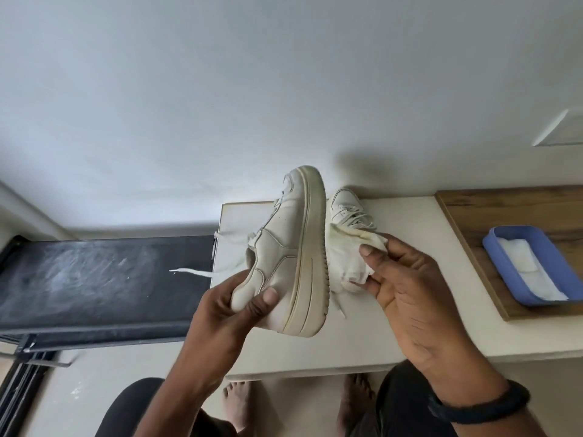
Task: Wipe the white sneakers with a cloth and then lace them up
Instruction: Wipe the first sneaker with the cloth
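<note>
My left hand [239, 302] grips the heel of a white sneaker [285, 244] and holds it on its side above the table, thick sole turned to the right. A loose lace end [192, 272] trails off it to the left. My right hand [400, 279] is shut on a crumpled white cloth [344, 257] pressed against the underside of that sole. The second white sneaker [347, 208] stands on the table behind the cloth, laced, partly hidden by the held shoe.
The white table [410, 329] runs to the right, where a wooden board [504, 212] carries a blue tray [492, 247] with white folded material in it. A dark treadmill belt [94, 275] lies to the left. My bare feet [239, 405] show below the table edge.
</note>
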